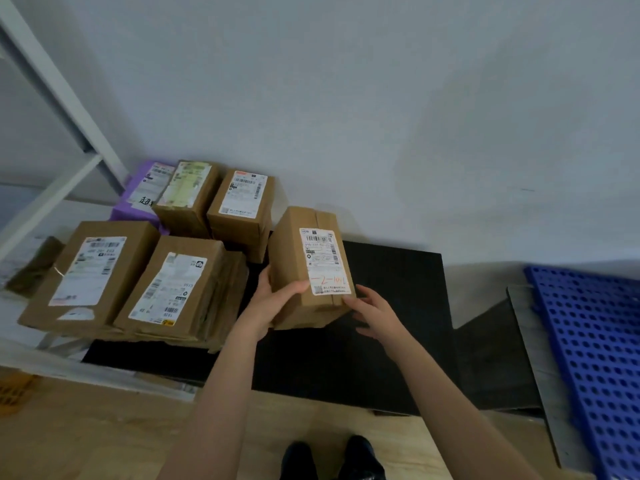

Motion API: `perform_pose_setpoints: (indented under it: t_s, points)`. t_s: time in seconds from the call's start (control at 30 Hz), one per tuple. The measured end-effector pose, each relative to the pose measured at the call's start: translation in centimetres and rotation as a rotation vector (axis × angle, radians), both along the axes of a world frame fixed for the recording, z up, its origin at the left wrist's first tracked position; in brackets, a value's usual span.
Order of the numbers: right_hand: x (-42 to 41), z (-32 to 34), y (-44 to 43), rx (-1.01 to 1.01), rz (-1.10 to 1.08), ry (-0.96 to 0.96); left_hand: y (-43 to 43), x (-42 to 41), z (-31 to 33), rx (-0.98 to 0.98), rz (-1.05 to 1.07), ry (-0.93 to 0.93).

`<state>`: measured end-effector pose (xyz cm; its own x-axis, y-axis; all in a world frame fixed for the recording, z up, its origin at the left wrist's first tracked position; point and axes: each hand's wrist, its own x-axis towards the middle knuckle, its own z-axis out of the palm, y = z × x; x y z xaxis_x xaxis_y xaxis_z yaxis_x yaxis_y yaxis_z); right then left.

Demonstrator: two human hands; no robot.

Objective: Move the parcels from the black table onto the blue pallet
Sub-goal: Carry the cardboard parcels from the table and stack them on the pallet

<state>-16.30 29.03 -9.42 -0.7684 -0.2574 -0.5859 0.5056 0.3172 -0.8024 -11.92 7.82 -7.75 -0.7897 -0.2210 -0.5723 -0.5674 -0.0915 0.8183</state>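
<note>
A brown cardboard parcel (294, 258) with a white label and red writing is over the black table (398, 306), tilted. My left hand (273, 299) grips its near left edge, thumb on top. My right hand (374, 313) holds its near right corner from the side and below. Several more brown parcels stand on the table's left part: a large one (93, 271), one beside it (176, 285), two behind (188, 195) (242, 202), and a purple parcel (138, 195) at the back. The blue perforated pallet (595, 358) lies on the floor at the far right.
A white metal shelf frame (59, 98) rises at the left. A grey wall (346, 98) stands right behind the table. A dark board (491, 358) lies between table and pallet. My black shoes (332, 459) stand on the wooden floor near the table's front edge.
</note>
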Motion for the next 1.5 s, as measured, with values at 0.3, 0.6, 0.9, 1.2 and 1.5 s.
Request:
perform_pose_setpoints:
  t_s: [0.3,0.6,0.9,1.2,1.5]
  points:
    - [-0.4,3.0,1.8,-0.289,-0.047,-0.067,-0.2,-1.1,1.0,0.317,-0.073,0.086]
    - [1.9,3.1,2.3,-0.304,-0.161,-0.046,0.2,-1.5,1.0,0.335,-0.228,0.144]
    - [4.9,3.9,5.6,-0.256,-0.385,0.062,4.1,-2.8,1.5,0.365,-0.432,0.17]
    - [8.2,5.1,12.1,-0.185,-0.576,0.052,11.4,-3.0,1.8,0.419,-0.651,0.09]
    - [10.6,5.6,18.6,-0.199,-0.698,0.058,18.9,-2.3,2.5,0.4,-0.719,0.107]
